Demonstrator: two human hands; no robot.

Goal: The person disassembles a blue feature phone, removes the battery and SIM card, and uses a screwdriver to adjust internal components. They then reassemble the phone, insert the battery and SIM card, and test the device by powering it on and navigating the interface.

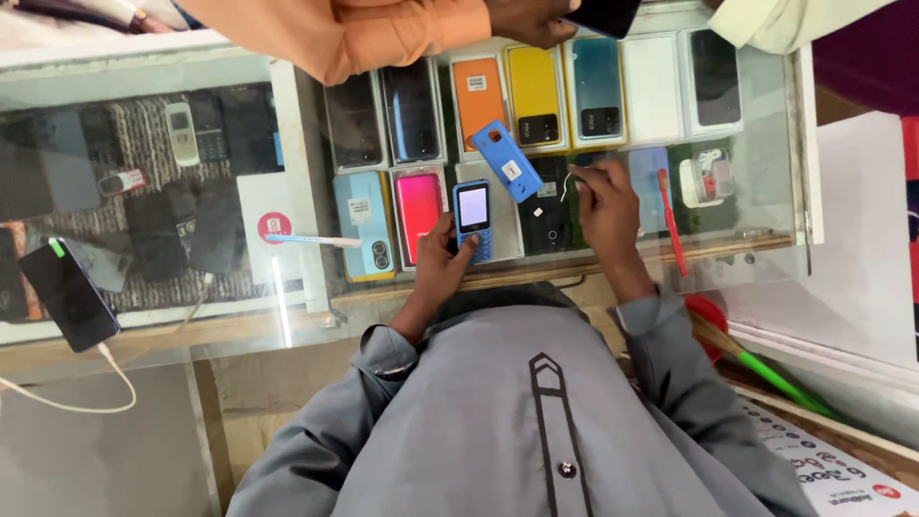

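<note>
- Your left hand (442,257) is wrapped around a small blue keypad phone (473,219), held upright above the near edge of the glass counter (756,206), its screen lit white and your thumb on the keys.
- Just beside it, up and to the right, a blue back cover (506,160) lies tilted on the glass, a white sticker on it, apart from both hands.
- Your right hand (603,201) rests on the glass with fingers curled; something small and pale sits at the fingertips, but you cannot tell whether they grip it.
- A red toothbrush (671,222) lies on the glass just right of that hand.
- Under the glass, smartphones (536,94) lie in rows: orange, yellow, teal, pink, light blue, black.
- At the far side, another person's orange sleeve (354,33) reaches over the counter, the hand holding a dark phone (601,14).
- To the left, a black phone (69,295) lies on the counter with a white cable (67,407) plugged in.
</note>
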